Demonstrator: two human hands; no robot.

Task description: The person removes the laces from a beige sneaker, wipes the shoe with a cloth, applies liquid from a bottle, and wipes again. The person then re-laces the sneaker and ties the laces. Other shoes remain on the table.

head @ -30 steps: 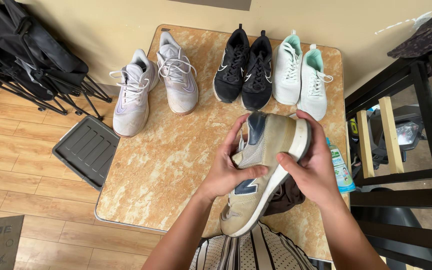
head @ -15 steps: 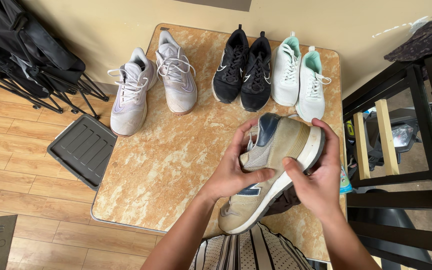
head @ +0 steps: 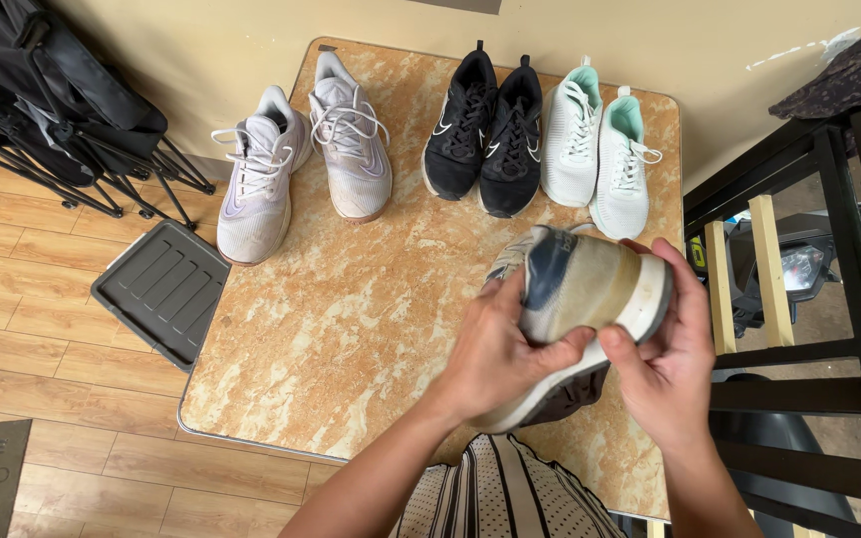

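two hands grip one tan sneaker [head: 590, 289] with navy trim above the bench [head: 351, 329], near its front right corner; the left hand [head: 498, 361] is wrapped over the shoe's side with fingers curled round it, the right hand [head: 666, 349] cups the white sole at the heel end, thumb pressed on the sole edge; the shoe is lifted and tilted, blurred a little; a dark cloth [head: 568, 397] lies under it on the bench; along the back edge three pairs stand in a row: pale lilac sneakers [head: 296, 164] at the left corner, black sneakers [head: 482, 128] in the middle, white and mint sneakers [head: 595, 139] at the right; judging by this, the work looks barely begun, with only this one shoe in hand and its mate not in view
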